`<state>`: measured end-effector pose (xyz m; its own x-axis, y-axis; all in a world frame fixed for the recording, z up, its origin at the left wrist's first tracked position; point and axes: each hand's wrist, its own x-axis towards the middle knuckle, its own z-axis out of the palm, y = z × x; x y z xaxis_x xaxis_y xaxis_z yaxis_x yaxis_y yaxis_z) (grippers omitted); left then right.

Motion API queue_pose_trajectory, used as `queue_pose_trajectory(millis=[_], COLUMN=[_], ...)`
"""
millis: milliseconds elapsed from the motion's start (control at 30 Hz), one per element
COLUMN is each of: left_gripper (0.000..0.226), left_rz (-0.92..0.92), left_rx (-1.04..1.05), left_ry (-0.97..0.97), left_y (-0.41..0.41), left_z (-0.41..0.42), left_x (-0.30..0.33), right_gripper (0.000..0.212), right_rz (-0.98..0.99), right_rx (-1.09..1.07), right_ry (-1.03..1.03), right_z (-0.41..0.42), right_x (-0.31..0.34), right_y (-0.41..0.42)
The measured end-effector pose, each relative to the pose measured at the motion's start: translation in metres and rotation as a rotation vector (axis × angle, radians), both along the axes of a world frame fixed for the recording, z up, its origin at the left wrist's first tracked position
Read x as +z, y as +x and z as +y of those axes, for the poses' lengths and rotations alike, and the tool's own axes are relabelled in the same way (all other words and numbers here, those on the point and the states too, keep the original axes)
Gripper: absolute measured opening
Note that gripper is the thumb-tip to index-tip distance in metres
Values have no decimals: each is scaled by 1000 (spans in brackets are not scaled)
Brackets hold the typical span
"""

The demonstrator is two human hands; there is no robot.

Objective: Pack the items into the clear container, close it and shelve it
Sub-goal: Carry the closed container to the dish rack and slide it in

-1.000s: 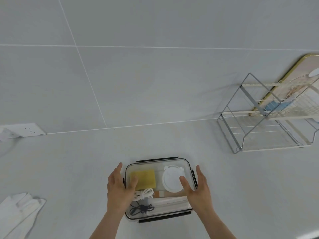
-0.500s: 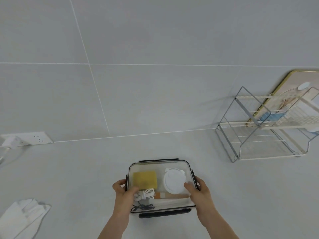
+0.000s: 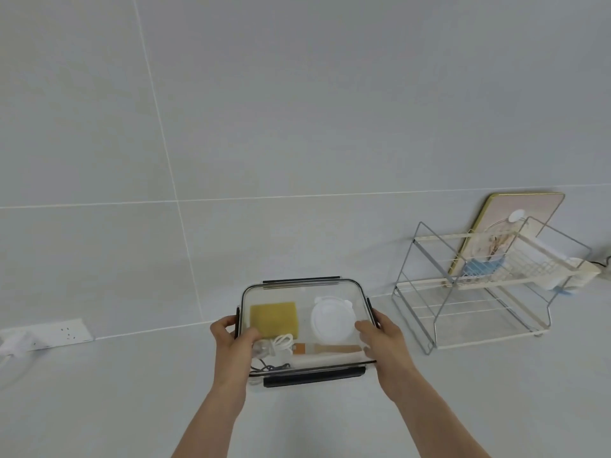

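The clear container (image 3: 302, 290) with black clips has its lid on and is held above the counter, tilted toward me. Inside lie a yellow sponge (image 3: 273, 317), a round white lid (image 3: 330, 320), a coiled white cable (image 3: 281, 345), a black cord (image 3: 269, 367) and a wooden-handled tool (image 3: 327, 348). My left hand (image 3: 231, 348) grips the container's left side, thumb on the lid. My right hand (image 3: 383, 342) grips its right side the same way.
A two-tier wire rack (image 3: 479, 292) stands at the right against the wall, its lower shelf bare, with a blue item (image 3: 482, 267) on the upper shelf. A gold-rimmed board (image 3: 515, 206) leans behind it. A wall socket (image 3: 46, 333) sits at left.
Both hands went from pressing flat on the lid to gripping the container's sides. The container has been lifted off the counter, and the view has shifted toward the rack.
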<state>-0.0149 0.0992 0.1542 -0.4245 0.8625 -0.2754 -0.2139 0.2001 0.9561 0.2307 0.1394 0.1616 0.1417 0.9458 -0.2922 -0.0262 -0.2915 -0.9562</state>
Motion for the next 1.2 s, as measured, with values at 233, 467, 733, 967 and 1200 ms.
queue_pose_trajectory(millis=[233, 467, 733, 967, 1200], left_gripper=[42, 45, 51, 52, 68], left_rz=[14, 32, 69, 75, 77], left_rx=[-111, -257, -404, -374, -260], left_ry=[48, 13, -78, -150, -165], left_y=[54, 161, 327, 452, 506], left_z=[14, 31, 54, 96, 142], left_x=[19, 8, -12, -28, -45], right_gripper=[41, 32, 13, 18, 41], right_rz=[-18, -43, -101, -136, -194], right_rx=[-145, -297, -418, -395, -226], right_ry=[7, -21, -99, -121, -142], right_z=[-8, -16, 4, 62, 133], right_x=[24, 12, -17, -36, -57], right_y=[53, 159, 326, 449, 498])
